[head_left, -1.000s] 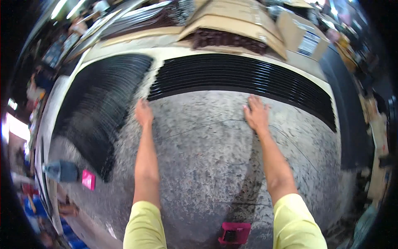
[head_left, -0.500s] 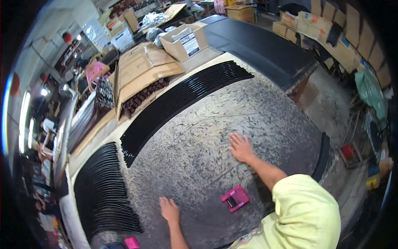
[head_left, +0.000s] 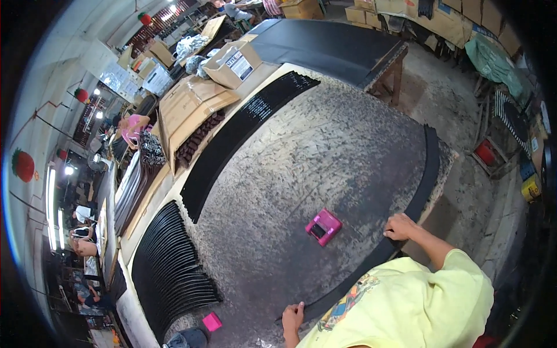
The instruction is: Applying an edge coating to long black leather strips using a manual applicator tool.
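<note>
A long black strip (head_left: 428, 174), which looks like soft flat material, curves along the right and near edges of the worktable (head_left: 284, 168). My right hand (head_left: 399, 226) is closed on it at the table's near right edge, with the fingers curled over it. Down at the strip's left end, my left hand (head_left: 292, 316) pinches it, thumb up. Between the hands, part of the strip runs close against my yellow shirt. Beyond my hands on the tabletop lies a pink case (head_left: 324, 227) with a small black object in it.
Rows of narrow black strips (head_left: 174, 267) lie at the table's left, and another band of them (head_left: 243, 127) along its far side. A pink block (head_left: 212, 321) sits at the near left. Cardboard boxes (head_left: 232, 64) stand at the back. Other people work at the left.
Both hands have come off the tabletop, where they lay open, to the near edge and closed on the black strip. The view has shifted, bringing more of the near edge in.
</note>
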Demonstrator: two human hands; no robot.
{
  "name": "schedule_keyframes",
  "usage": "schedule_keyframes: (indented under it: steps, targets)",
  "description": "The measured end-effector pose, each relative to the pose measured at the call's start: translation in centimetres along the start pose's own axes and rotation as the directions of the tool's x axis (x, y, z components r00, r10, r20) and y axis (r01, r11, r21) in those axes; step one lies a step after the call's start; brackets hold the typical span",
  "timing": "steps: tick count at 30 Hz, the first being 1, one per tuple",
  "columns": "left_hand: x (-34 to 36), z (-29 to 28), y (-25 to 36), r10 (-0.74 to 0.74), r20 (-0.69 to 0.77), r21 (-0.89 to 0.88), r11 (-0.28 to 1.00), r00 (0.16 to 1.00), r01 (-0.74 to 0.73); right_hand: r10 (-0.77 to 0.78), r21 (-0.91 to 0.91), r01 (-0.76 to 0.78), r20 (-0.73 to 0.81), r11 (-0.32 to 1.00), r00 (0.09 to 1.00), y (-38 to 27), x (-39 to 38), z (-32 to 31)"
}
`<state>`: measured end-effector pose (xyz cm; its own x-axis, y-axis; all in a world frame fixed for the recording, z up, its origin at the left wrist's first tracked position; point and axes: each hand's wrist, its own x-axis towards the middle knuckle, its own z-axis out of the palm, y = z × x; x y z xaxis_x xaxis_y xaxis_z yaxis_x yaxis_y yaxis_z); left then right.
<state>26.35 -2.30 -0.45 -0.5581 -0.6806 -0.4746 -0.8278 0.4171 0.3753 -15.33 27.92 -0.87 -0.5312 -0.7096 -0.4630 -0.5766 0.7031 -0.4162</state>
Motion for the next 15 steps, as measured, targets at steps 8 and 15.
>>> schedule_keyframes:
  steps: [8,15]
  targets:
    - [-0.4,-0.1,-4.3,0.160,-0.118,0.136,0.980,0.980,-0.144,-0.140,-0.179,0.111,-0.157,0.978,0.978,-0.9,2.5,1.6]
    - [1.6,-1.3,-6.6,0.242,-0.058,0.300,0.930,0.969,-0.214,-0.308,-0.226,0.250,-0.274,0.941,0.911,0.9,7.8,-0.9]
